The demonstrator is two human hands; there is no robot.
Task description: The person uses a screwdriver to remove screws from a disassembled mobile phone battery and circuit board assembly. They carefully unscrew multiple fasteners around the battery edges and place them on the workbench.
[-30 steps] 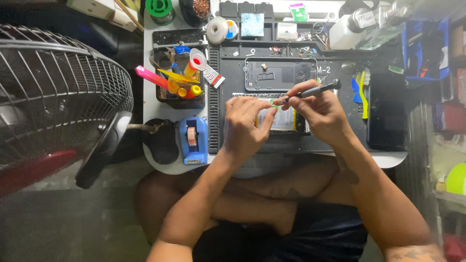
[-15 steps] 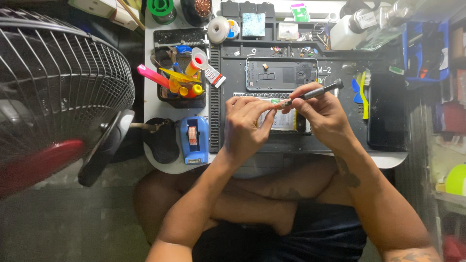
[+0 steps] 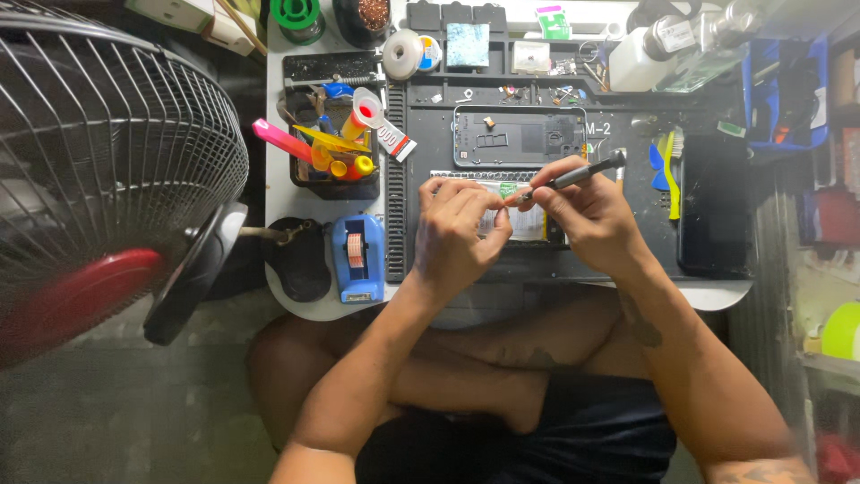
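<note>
My right hand [image 3: 587, 220] grips a slim grey screwdriver [image 3: 578, 177], its tip pointing left at an opened phone [image 3: 520, 218] lying on the black work mat [image 3: 627, 237]. My left hand [image 3: 457, 233] rests on the phone's left part, fingers curled over it and pinching near the tool's tip. A black phone back frame [image 3: 518, 136] lies just beyond the hands on the mat.
A large fan [image 3: 98, 179] with a red hub stands at the left. A blue tape dispenser [image 3: 358, 260] and a black holder of coloured tools [image 3: 331, 161] sit left of the mat. A white bottle [image 3: 640, 54], small parts and blue bins [image 3: 788, 81] line the back and right.
The hands have stayed over the phone with only small finger shifts. The fan's red hub has swung down and to the left.
</note>
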